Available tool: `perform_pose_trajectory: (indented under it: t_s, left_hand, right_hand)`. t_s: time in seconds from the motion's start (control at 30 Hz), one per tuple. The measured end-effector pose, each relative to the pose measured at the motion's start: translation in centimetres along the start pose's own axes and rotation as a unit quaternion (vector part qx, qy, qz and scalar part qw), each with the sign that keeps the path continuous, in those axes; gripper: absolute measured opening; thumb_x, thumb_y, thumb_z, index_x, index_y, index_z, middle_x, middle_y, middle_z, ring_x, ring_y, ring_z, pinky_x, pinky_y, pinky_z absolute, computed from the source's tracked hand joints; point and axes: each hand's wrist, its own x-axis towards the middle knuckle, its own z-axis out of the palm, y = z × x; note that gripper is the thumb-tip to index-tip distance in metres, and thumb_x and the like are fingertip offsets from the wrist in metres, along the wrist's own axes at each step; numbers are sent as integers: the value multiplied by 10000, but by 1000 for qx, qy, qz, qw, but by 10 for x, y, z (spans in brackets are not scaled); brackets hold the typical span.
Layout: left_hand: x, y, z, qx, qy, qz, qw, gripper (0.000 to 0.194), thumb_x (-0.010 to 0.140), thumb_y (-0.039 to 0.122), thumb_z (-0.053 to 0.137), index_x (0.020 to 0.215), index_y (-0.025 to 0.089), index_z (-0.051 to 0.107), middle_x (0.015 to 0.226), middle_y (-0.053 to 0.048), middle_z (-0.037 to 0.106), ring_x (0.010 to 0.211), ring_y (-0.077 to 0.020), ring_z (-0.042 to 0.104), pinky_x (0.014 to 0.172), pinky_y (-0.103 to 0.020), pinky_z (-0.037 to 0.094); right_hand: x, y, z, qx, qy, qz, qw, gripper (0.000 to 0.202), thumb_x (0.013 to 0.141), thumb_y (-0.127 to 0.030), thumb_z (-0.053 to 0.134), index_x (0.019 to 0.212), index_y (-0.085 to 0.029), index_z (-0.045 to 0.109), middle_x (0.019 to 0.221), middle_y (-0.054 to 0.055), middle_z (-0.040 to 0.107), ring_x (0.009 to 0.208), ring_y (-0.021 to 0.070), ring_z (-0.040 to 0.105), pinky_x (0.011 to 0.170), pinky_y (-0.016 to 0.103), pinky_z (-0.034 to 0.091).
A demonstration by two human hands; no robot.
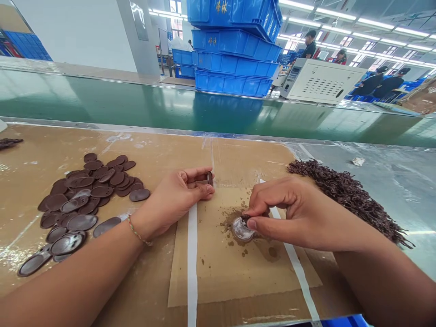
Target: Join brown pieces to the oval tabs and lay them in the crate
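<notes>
Between the thumb and fingers of my left hand [195,186] is a brown oval disc [210,178], held on edge above the taped brown sheet [211,272]. My right hand [254,218] pinches a small dark piece [245,218] over a small round dish [242,230] with whitish contents. Wet brown spots surround the dish on the sheet. Left of my left hand lies a loose pile of brown oval discs [81,181], some of them shiny. Beyond my right hand is a heap of thin dark brown pieces [350,195].
A green conveyor belt [136,102] crosses behind the table [153,145]. Stacked blue crates [235,59] and a pale metal box [323,79] stand past it. Several people are in the background. A crumpled white scrap [358,161] lies at the right.
</notes>
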Motion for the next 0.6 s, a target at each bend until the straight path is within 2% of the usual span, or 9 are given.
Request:
perform_pose_trajectory:
  t_s: [0.13, 0.27, 0.43, 0.6]
  left_hand:
    - [-2, 0, -1, 2, -4, -3, 1000, 596, 724, 252, 782, 1281, 184, 581, 1078, -57, 691, 857, -132, 629, 893, -330, 484]
    - [-3, 1, -2, -11, -13, 7, 1000, 597, 728, 266, 786, 1284, 204, 577, 1067, -52, 694, 866, -136, 619, 881, -322, 474]
    - [-12, 6, 5, -62, -32, 25, 997, 538, 727, 298, 795, 1230, 220, 622, 1020, -31, 703, 838, -121, 626, 849, -279, 483]
    - [-22, 7, 14, -132, -97, 35, 986, 439, 705, 264, 817, 1124, 254, 687, 901, 5, 701, 849, -115, 635, 831, -243, 492]
  right_hand:
    - [-1, 0, 0, 66, 57, 26, 996, 97, 776, -221, 673, 692, -172, 676, 644, 9, 657, 572, 124, 570, 509, 231, 435]
    - [0, 4, 1, 215, 139, 30, 966, 131, 741, -266, 733, 685, -180, 651, 624, -6, 633, 524, 105, 558, 462, 204, 432]
    - [3, 10, -1, 320, 142, 26, 936, 139, 772, -282, 754, 732, -182, 666, 627, -26, 627, 512, 88, 602, 525, 201, 473]
    - [5, 11, 0, 384, 145, 21, 912, 181, 752, -300, 791, 765, -168, 667, 687, -32, 629, 526, 80, 618, 554, 201, 483]
